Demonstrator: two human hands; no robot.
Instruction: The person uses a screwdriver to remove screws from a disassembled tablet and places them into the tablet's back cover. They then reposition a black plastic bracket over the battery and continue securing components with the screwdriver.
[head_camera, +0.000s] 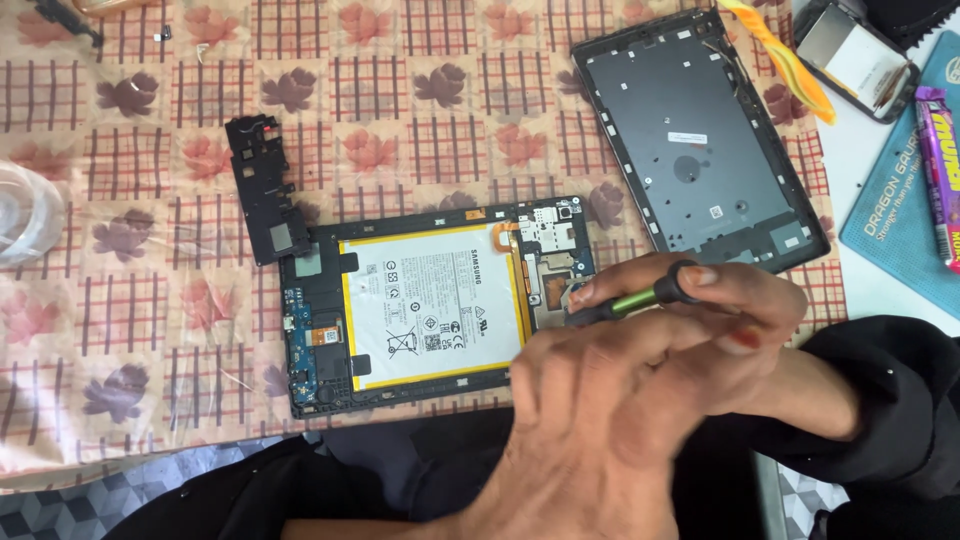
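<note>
An opened tablet (330, 330) lies face down on the cloth, showing its white, yellow-edged battery (430, 305) and its circuit boards. My right hand (760, 310), in a black sleeve, comes in from the right and holds the cap end of a green and black screwdriver (640, 298). The tool's tip sits over the board at the tablet's right end. My left hand (590, 410) rises from below, blurred, with its fingertips on the screwdriver's shaft near the tip. It hides the tablet's lower right corner.
The tablet's removed dark back cover (700, 140) lies at upper right, inside up. A black plastic frame piece (262, 190) rests by the tablet's upper left corner. A phone (860, 55), a blue mat (900, 210), a purple wrapper (940, 170) and an orange strip (780, 55) lie far right.
</note>
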